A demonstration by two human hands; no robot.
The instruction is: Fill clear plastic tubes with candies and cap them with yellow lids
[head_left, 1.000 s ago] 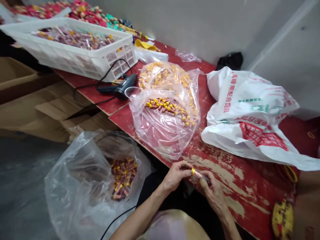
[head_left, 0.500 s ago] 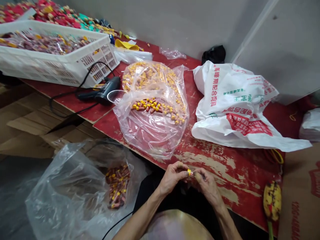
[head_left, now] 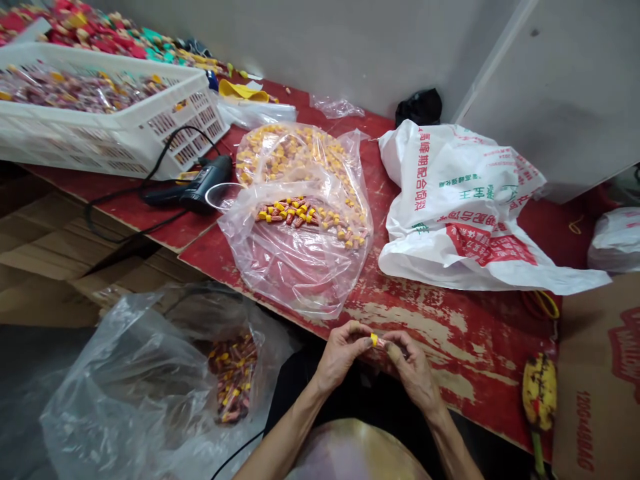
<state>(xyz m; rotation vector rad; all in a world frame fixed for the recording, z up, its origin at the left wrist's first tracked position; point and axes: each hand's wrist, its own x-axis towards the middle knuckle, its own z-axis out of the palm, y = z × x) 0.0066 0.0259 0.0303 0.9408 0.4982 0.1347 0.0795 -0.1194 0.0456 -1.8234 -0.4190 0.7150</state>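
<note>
A small yellow-capped piece with a reddish body (head_left: 375, 341) is pinched between the fingertips of both hands over the table's front edge. My left hand (head_left: 341, 351) is closed on the yellow end, thumb and index finger pressed together. On the reddish end, my right hand (head_left: 411, 360) is closed too, its thumb and fingers partly covering the piece. Beyond the hands, a clear plastic bag (head_left: 300, 273) lies with its mouth towards me, full of similar yellow-capped pieces (head_left: 293, 212). Lower left, another clear bag (head_left: 135, 373) holds more such pieces (head_left: 234, 380).
A black heat-gun-like tool (head_left: 207, 183) with a cord lies beside a white plastic crate (head_left: 115, 143) of wrapped pieces. A white printed sack (head_left: 460, 200) covers the right side of the red table (head_left: 450, 320). A spotted banana (head_left: 540, 393) lies near a cardboard box (head_left: 595, 373).
The camera view has shifted slightly, so the table things appear a little further left. Both hands still hold the yellow-capped piece, and slightly more of its reddish end shows.
</note>
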